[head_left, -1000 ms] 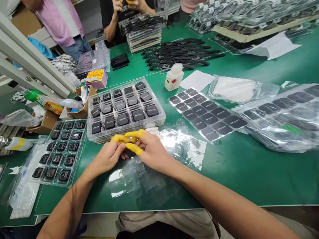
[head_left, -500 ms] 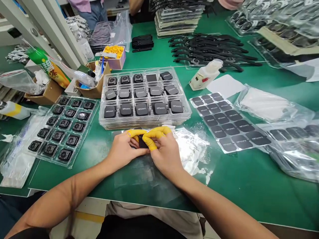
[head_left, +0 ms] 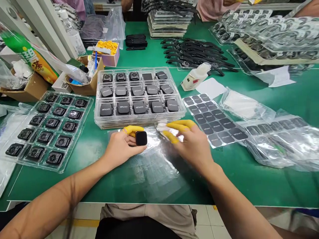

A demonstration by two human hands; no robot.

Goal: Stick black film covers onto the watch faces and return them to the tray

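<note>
My left hand (head_left: 122, 147), with yellow finger cots, holds a small black square watch body (head_left: 141, 138) just above the green table. My right hand (head_left: 193, 141), also in yellow cots, has moved off to the right and pinches a small white piece (head_left: 163, 127) lying on crinkled clear film (head_left: 149, 166). Right behind both hands stands a stack of clear trays (head_left: 139, 99) filled with black square watch bodies. A sheet of black stickers (head_left: 214, 119) lies just right of my right hand.
A clear tray of watch bodies (head_left: 47, 127) lies at the left. A white bottle (head_left: 193, 77) lies behind the tray stack, with black straps (head_left: 196, 54) beyond. Cardboard boxes (head_left: 84, 84) with tools stand at the back left. Bagged sticker sheets (head_left: 281, 139) lie at the right. Other people stand at the far edge.
My right hand let go of the watch body and moved right to the white piece. My left hand keeps the watch body. The camera tilted slightly.
</note>
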